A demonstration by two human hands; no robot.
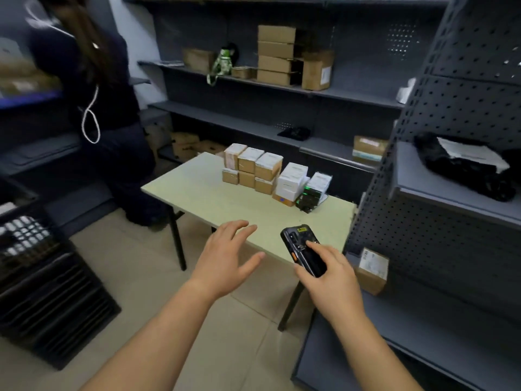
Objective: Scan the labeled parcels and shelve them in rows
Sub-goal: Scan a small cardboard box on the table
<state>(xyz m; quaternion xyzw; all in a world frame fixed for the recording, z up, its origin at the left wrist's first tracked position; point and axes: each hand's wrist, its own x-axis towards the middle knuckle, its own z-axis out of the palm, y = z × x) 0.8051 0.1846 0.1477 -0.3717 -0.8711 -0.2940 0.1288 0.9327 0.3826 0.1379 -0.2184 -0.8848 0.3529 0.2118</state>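
Note:
My right hand (329, 273) grips a black handheld scanner (303, 248) above the near right corner of the pale table (203, 198). My left hand (225, 255) hovers with its fingers spread over the table's near edge and holds nothing. Several labeled parcels (259, 169) stand stacked in a row at the table's far side: brown boxes on the left, white boxes (291, 180) beside them, and a dark green-and-black box (310, 197) at the right end. Both hands are well short of the parcels.
Grey shelving (253, 117) runs along the back wall with brown cartons (276, 55) on an upper shelf. A pegboard shelf unit (451, 198) stands on the right, holding a black bag and one labeled box (372, 270). A person (93, 108) stands at the left. Black crates (42, 277) sit on the floor.

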